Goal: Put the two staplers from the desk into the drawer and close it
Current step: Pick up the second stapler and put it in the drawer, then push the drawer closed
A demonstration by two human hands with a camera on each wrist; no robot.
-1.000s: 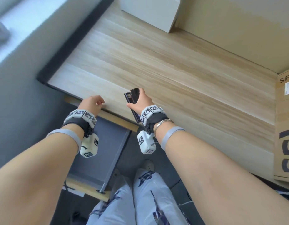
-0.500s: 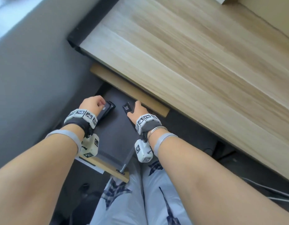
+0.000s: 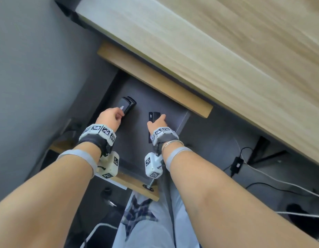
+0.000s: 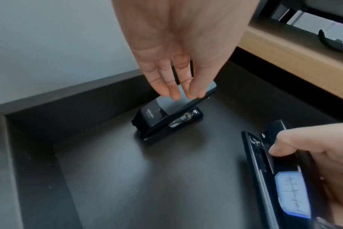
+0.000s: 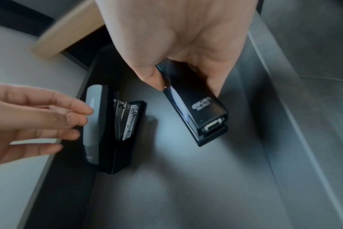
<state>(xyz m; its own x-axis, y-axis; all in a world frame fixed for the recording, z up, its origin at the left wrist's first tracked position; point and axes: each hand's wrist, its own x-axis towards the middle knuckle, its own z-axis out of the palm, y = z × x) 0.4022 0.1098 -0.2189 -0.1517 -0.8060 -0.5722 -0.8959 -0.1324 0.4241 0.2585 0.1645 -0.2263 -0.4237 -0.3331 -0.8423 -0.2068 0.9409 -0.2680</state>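
Observation:
The dark grey drawer (image 3: 135, 145) stands pulled out under the wooden desk (image 3: 226, 51). A black stapler with a grey top (image 3: 128, 104) (image 4: 166, 116) (image 5: 108, 128) lies on the drawer floor by its left wall. My left hand (image 3: 120, 111) (image 4: 178, 91) (image 5: 76, 117) hovers at it with straight fingers, gripping nothing. My right hand (image 3: 158, 119) (image 5: 186, 85) (image 4: 284, 144) grips the second black stapler (image 3: 154, 116) (image 5: 202, 116) (image 4: 274, 162) between thumb and fingers, low over the drawer floor to the right of the first one.
A grey wall (image 3: 29, 68) runs along the left. A wooden rail (image 3: 155, 81) sits under the desk edge above the drawer's back. My legs (image 3: 146, 221) are below the drawer front. Cables and a power adapter (image 3: 235, 165) lie on the floor at right.
Both hands have come down from the desk edge into the drawer. My left hand has let go of its stapler and straightened its fingers. My right hand still carries its stapler.

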